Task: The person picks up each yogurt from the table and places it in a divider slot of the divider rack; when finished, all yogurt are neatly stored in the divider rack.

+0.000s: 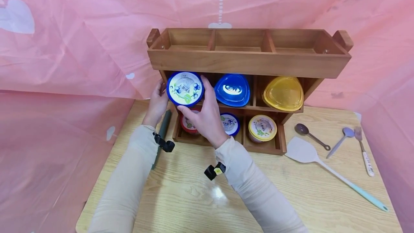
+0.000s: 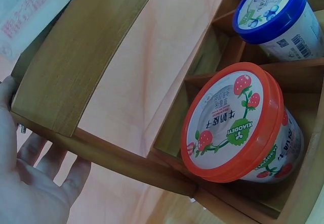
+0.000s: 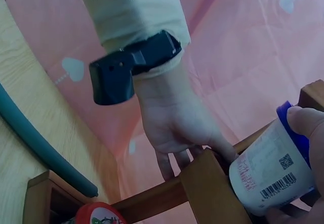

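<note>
My right hand [image 1: 210, 118] holds a round tub with a blue lid [image 1: 185, 89] and blueberry print, at the left compartment of the rack's middle shelf. In the right wrist view the thumb is on the blue rim and the tub's white wall [image 3: 268, 168] faces the camera. My left hand [image 1: 157, 105] grips the left side panel of the wooden rack [image 1: 245, 62]. Its thumb is near the tub, and its fingers [image 2: 50, 161] are along the panel's outer side. A red-lidded strawberry tub [image 2: 228, 125] sits in the bottom left compartment, partly hidden by my right hand in the head view.
Blue [image 1: 233, 90] and yellow [image 1: 283, 94] containers stand on the middle shelf. Below are a blue-lidded tub [image 1: 230, 124] and a yellow-lidded tub [image 1: 262, 128]. A dark green rod [image 1: 164, 127] lies left; a spatula [image 1: 302, 150], brown spoon [image 1: 302, 129], purple spoon [image 1: 347, 132] and fork [image 1: 363, 146] lie right.
</note>
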